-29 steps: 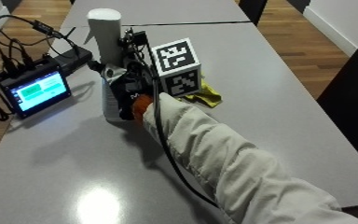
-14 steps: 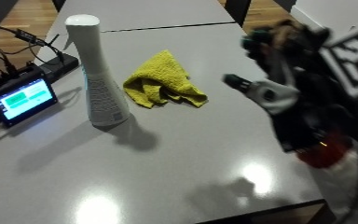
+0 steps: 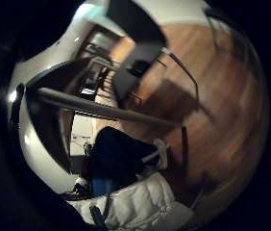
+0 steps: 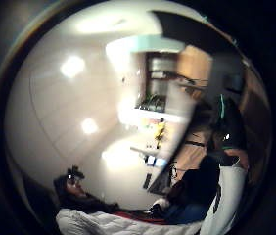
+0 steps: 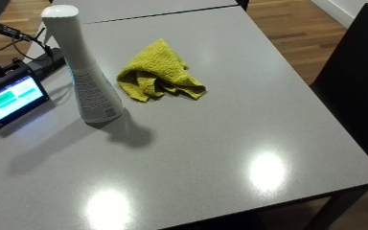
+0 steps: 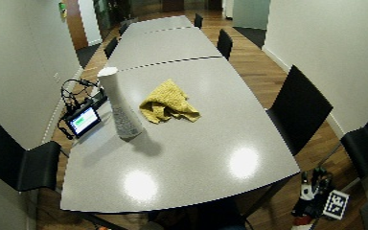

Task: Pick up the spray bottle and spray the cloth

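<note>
- Fingers: cannot tell their state; the gloved right hand (image 6: 313, 197) hangs low beside the bench's near right corner, above the wood floor, too small to read; it touches nothing on the bench.
- Spray bottle (image 5: 82, 67): tall, white, upright on the grey bench (image 5: 235, 120), toward its left side; rounded white cap on top, flared base, and a block of grey printed text on the lower body, too fine to read; no brand legible.
- Cloth (image 5: 158, 76): yellow, crumpled into a loose heap, lying on the bench just right of the bottle and a little further back; apart from it, not touching.
- Small screen device (image 5: 12, 98): propped at the bench's left edge, near the bottle; display lit blue with green blocks, writing not readable; black cables (image 5: 5, 36) run behind it.
- Black chair (image 5: 356, 81): at the bench's right side.
- Second black chair (image 6: 21, 165): at the near left in the wide view.
- Palm views: turned away from the bench; show floor, furniture, ceiling lights and a white quilted sleeve (image 3: 135, 204).
</note>
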A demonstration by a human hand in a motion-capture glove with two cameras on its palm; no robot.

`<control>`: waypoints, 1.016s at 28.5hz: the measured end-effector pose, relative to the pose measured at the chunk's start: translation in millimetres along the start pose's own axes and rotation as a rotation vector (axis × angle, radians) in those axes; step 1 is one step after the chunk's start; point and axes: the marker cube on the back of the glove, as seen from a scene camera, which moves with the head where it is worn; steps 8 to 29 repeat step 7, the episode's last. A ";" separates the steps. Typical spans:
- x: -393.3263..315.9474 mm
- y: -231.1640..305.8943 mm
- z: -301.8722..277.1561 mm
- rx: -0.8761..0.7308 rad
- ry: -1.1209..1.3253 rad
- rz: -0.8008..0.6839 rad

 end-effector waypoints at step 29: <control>106.8 40.5 -9.9 0.105 -0.104 0.290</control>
